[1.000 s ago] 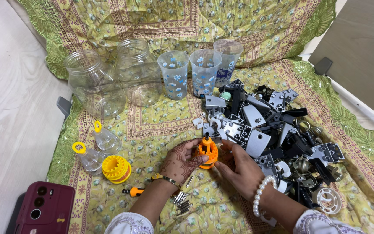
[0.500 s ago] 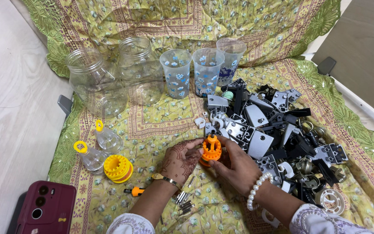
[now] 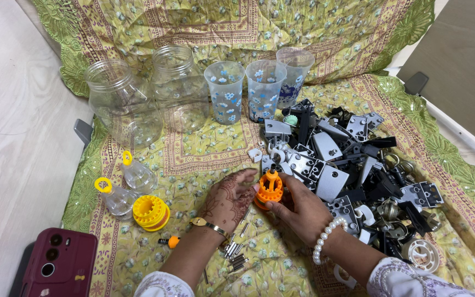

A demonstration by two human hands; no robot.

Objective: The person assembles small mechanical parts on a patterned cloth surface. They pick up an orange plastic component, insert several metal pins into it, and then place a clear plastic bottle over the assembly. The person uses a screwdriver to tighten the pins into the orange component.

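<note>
Near the cloth's point(image 3: 204, 148) front edge, both hands are gripping the orange gear point(image 3: 270, 188): left hand point(image 3: 227, 199) cupping its side, right hand point(image 3: 301, 204) now closing in from the parts pile point(image 3: 353, 165), steadying it upright since a moment ago.
</note>
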